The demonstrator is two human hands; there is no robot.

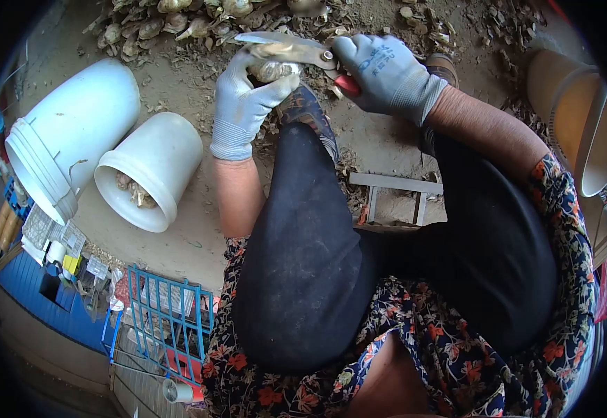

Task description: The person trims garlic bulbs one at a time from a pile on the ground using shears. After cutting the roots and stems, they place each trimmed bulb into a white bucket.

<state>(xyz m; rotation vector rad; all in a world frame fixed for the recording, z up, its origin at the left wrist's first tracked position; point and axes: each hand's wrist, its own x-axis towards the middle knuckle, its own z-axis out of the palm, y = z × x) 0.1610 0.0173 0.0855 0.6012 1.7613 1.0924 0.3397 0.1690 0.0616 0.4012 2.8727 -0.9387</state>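
My left hand (236, 111), in a pale grey work glove, is closed around a garlic bulb (273, 71) near the top of the view. In my gloved right hand (387, 76) is a pair of pruning shears (315, 53) with red handles. The blades reach left across the top of the bulb, over the stem side, and look apart. Whether they touch the stem is hard to make out. Beyond both hands lies a heap of garlic bulbs (175, 22) on the ground.
To the left, a small white bucket (171, 143) lies tipped with garlic inside, beside a larger white bucket (91, 104). A yellowish bucket (571, 108) is at right. Cut scraps (488, 42) litter the dirt floor. A low metal frame (397, 182) shows between my legs.
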